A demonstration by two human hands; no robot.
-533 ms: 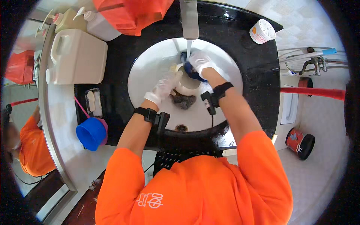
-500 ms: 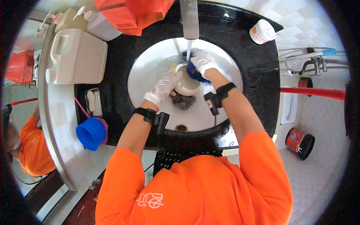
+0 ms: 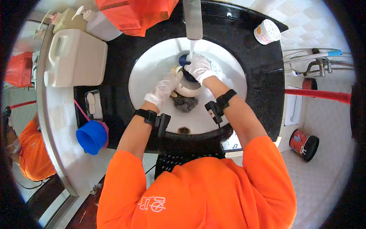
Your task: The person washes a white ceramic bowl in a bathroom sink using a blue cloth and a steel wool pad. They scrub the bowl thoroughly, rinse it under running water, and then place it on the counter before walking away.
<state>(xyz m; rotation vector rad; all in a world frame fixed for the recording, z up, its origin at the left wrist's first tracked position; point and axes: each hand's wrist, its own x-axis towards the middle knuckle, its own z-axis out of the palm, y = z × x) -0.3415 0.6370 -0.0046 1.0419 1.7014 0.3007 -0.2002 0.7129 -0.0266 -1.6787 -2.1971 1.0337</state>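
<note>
A pale round bowl (image 3: 187,88) sits low in the white basin (image 3: 152,68), just under the tap (image 3: 192,19), whose thin stream falls onto it. The left hand (image 3: 164,87), in a thin white glove, curls its fingers around the bowl's near rim and steadies it; the right hand (image 3: 199,68), gloved too, is closed on a dark blue scrubbing pad (image 3: 184,61) and presses it against the far rim. To scrub well, the bowl is best kept tilted toward the stream so the water carries off what the pad loosens, with the left grip firm, since wet gloves on a glazed rim are likely to slip. A grey wad of scourer (image 3: 185,103) lies just below the bowl, near the drain (image 3: 183,130). The basin wall curves up close on every side, so the hands have most room along the middle; the tap spout hangs just above the right hand. Beyond the black counter (image 3: 259,76) stand a white jug (image 3: 76,57), a blue cup (image 3: 91,136) and a small white tub (image 3: 267,31), all well apart from the work.
</note>
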